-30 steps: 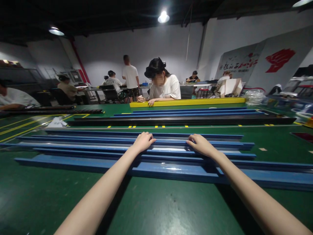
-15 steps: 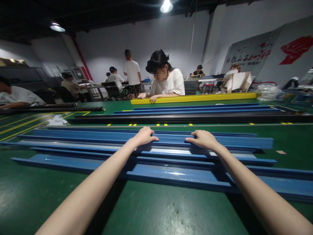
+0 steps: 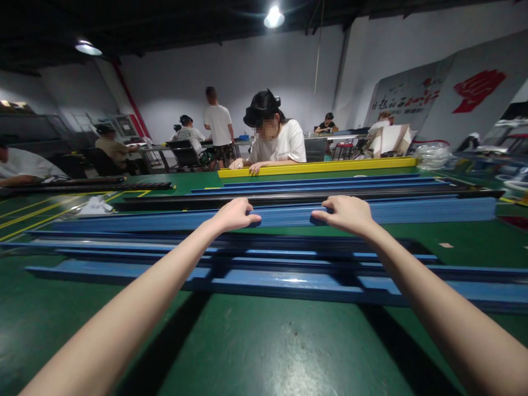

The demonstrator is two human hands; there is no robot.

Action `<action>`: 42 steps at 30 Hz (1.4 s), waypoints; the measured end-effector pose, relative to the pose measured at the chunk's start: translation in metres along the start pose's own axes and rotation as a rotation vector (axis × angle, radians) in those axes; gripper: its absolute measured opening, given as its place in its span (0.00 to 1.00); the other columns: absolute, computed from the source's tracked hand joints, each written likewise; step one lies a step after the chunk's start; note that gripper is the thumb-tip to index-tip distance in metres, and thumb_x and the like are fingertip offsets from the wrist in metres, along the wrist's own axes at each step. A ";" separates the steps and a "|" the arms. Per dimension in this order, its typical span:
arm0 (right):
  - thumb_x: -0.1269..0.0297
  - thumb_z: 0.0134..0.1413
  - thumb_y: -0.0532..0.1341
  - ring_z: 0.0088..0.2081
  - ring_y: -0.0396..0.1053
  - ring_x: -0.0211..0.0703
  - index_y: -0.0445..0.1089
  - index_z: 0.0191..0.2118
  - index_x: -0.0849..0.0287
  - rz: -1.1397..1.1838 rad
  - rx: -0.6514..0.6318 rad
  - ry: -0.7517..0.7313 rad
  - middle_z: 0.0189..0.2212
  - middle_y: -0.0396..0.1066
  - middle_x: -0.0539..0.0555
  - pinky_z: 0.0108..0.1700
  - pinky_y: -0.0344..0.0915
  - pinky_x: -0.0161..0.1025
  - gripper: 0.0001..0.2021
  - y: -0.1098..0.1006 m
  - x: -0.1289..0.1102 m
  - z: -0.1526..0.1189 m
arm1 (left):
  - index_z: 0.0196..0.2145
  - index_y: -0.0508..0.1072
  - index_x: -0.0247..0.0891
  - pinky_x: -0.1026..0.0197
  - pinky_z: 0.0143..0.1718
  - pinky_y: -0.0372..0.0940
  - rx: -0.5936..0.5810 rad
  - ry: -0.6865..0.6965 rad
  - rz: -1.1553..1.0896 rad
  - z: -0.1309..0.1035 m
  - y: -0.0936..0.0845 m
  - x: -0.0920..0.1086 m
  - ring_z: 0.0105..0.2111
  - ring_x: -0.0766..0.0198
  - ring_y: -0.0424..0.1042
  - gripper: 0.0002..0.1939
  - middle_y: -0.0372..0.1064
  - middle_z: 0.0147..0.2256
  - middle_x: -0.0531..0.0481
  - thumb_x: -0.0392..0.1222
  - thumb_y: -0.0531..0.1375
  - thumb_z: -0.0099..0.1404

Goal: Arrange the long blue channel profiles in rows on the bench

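A long blue profile is raised above the green table, its right end higher than its left. My left hand grips it left of the middle, thumb on the near face and fingers over the top edge. My right hand holds the same profile in the same way, farther right. Nearer to me, more blue profiles lie side by side, among them a wide channel at the front. Shadows of both arms fall across them.
Behind the raised profile lie a black profile and thinner blue ones. Across the green table, a person in a white shirt touches a yellow profile. White crumpled material lies at left. Other people are farther back.
Both hands have risen with the blue profile, lifting it off the others, its right end most. The view has shifted slightly to the right.
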State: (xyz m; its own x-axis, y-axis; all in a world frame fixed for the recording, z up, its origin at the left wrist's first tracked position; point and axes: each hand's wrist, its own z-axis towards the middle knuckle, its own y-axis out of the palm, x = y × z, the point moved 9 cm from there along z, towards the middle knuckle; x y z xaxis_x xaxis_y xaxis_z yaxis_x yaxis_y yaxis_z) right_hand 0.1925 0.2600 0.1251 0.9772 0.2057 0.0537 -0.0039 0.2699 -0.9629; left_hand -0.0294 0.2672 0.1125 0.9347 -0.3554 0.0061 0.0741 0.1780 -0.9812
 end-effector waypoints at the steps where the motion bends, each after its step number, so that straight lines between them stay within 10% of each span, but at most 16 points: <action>1: 0.42 0.50 0.48 0.36 0.69 0.48 0.72 0.31 0.55 -0.005 0.015 0.002 0.34 0.74 0.55 0.27 0.50 0.36 0.24 -0.005 -0.002 -0.006 | 0.22 0.70 0.36 0.63 0.28 0.56 0.001 0.002 -0.003 -0.004 -0.003 0.002 0.31 0.61 0.66 0.21 0.67 0.30 0.47 0.57 0.52 0.57; 18: 0.47 0.52 0.52 0.33 0.67 0.42 0.71 0.24 0.57 -0.053 0.270 0.019 0.29 0.72 0.52 0.27 0.45 0.36 0.20 -0.092 -0.046 -0.119 | 0.25 0.70 0.36 0.63 0.28 0.55 0.028 0.042 0.048 -0.105 -0.070 0.033 0.33 0.60 0.66 0.21 0.65 0.33 0.47 0.57 0.51 0.58; 42: 0.53 0.53 0.55 0.33 0.64 0.41 0.69 0.25 0.59 0.096 0.281 -0.076 0.27 0.71 0.53 0.33 0.43 0.40 0.16 -0.042 -0.102 -0.214 | 0.23 0.69 0.39 0.64 0.25 0.53 -0.147 -0.005 0.139 -0.221 -0.026 0.041 0.31 0.62 0.67 0.17 0.65 0.32 0.51 0.52 0.51 0.60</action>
State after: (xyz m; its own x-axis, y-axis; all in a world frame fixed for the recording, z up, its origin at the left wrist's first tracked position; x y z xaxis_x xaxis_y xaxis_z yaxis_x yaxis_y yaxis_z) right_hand 0.1382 0.0260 0.1037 0.9510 0.3091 -0.0039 -0.1640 0.4936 -0.8541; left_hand -0.0694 0.0453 0.0960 0.9340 -0.3325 -0.1306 -0.1068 0.0890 -0.9903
